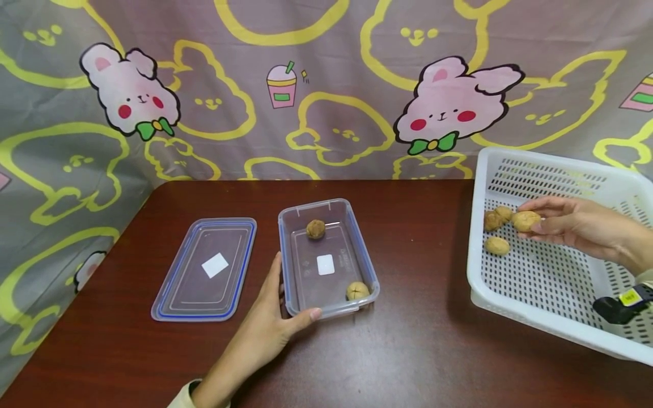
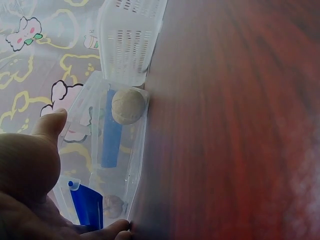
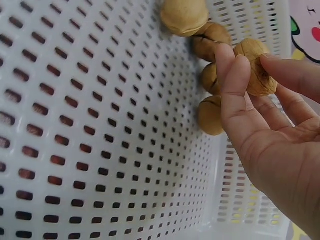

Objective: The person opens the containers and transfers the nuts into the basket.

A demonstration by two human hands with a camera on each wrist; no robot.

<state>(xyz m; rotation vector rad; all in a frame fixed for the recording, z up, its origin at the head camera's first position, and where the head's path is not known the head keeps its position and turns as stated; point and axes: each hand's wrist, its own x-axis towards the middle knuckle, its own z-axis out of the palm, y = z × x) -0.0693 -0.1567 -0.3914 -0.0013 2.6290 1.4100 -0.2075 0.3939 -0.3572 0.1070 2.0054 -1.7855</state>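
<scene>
My right hand [image 1: 576,226] pinches a walnut [image 1: 526,221] between thumb and fingers, over the inside of a white perforated basket [image 1: 474,249]. In the right wrist view, several other walnuts, one a cracked walnut [image 3: 211,41], lie past the fingers against the basket. My left hand [image 1: 270,323] grips the near left corner of a clear plastic container [image 1: 374,283], its thumb on the front rim and fingers along the left side. Inside the container sit two walnuts: a darker walnut [image 1: 316,229] at the back and a lighter walnut [image 1: 357,291] in the near right corner.
A clear lid [image 1: 204,294] with a blue seal and a white label lies flat on the dark red table [image 1: 408,340], left of the container. Behind the table hangs a patterned curtain [image 1: 347,73]. A black wrist strap [image 1: 624,303] shows on the right wrist.
</scene>
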